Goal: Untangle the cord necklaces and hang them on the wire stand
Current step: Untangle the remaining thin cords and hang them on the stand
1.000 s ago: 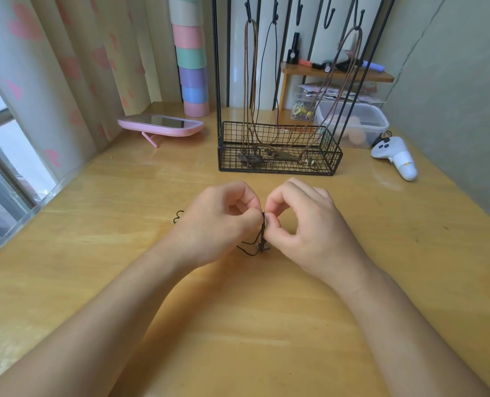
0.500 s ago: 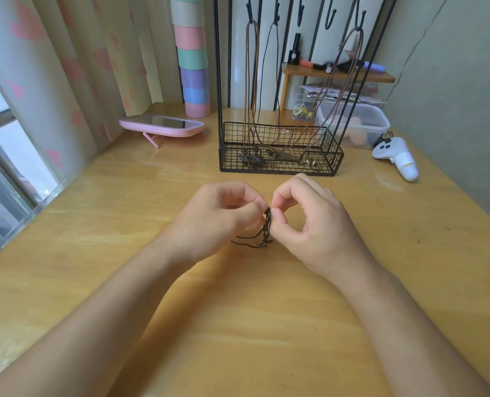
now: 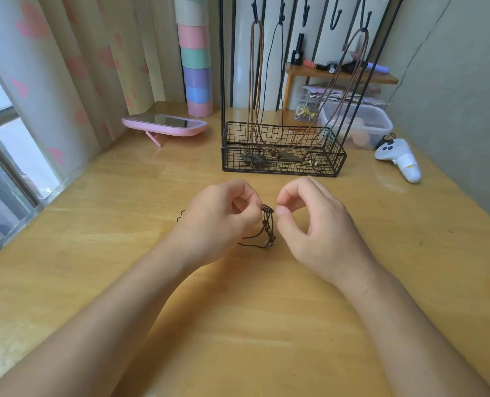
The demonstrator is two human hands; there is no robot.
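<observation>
Left hand (image 3: 218, 222) fingers pinch the dark cord necklace (image 3: 266, 227) at its coiled top; right hand (image 3: 315, 224) fingers curl just beside it, thumb and forefinger slightly apart. Beyond both stands the wire stand (image 3: 284, 150), cords hanging

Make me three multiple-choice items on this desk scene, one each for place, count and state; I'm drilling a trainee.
1. Where is the pink mirror?
A. left of the wire stand
B. inside its basket
C. under the hands

2. How many hooks hold cords?
A. one
B. three
C. five

3. What grips the dark cord?
A. right hand only
B. neither
C. left hand

Answers: 1 A, it sits left of the stand. 2 B, three hooks carry cords, two are bare. 3 C, the left fingers pinch it; the right hand's fingers are apart beside it.
</observation>
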